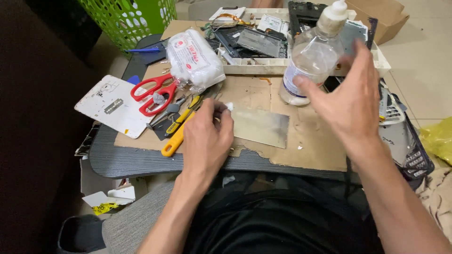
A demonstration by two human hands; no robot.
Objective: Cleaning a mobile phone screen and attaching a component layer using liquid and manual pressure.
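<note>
the left hand [205,136] is pinching a small white cotton wad [229,106] in a closed grip beside the thin metal plate [260,126] on the tabletop [141,157]. the right hand [351,101], fingers apart, is reaching for the upright, capped clear bottle [311,59]; wiping looks not yet begun.

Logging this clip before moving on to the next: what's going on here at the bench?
A person sits at a cluttered work board. Their left hand pinches a small white wad at the edge of a grey metal plate lying on cardboard. Their right hand is open, reaching for a clear plastic bottle standing upright by a white tray of electronic parts. Red scissors, a yellow-handled tool and a bag of cotton lie to the left.
</note>
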